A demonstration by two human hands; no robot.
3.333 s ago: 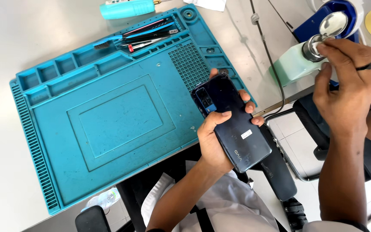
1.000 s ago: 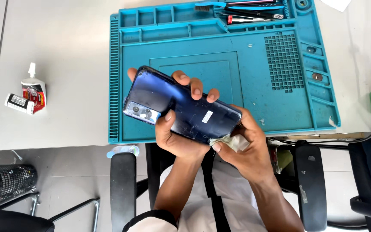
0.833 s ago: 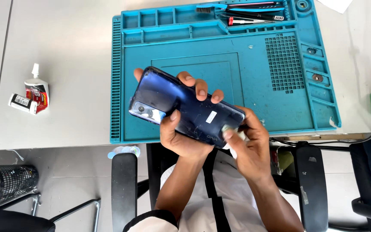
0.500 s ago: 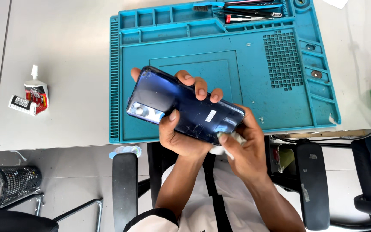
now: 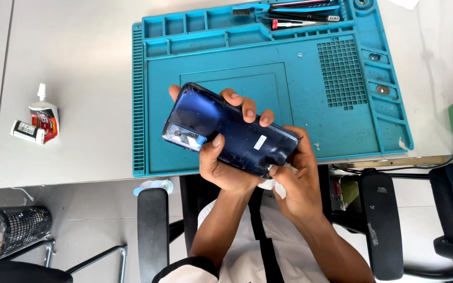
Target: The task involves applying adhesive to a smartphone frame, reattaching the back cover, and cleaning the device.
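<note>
Head view looking down: the left hand [image 5: 226, 167] grips a dark blue phone [image 5: 229, 128] back side up, thumb near its camera block and fingers curled over the far edge, holding it above the near edge of a teal work mat [image 5: 289, 84] on the grey counter [image 5: 69, 78]. The right hand [image 5: 297, 181] pinches a small white cloth [image 5: 274, 184] against the phone's lower right corner. Left of the mat lies a small glue tube [image 5: 43, 118]; tools [image 5: 300, 15] sit in the mat's far tray.

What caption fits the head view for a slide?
Left hand holds a glossy dark blue smartphone; right hand presses white tissue to its edge.
</note>
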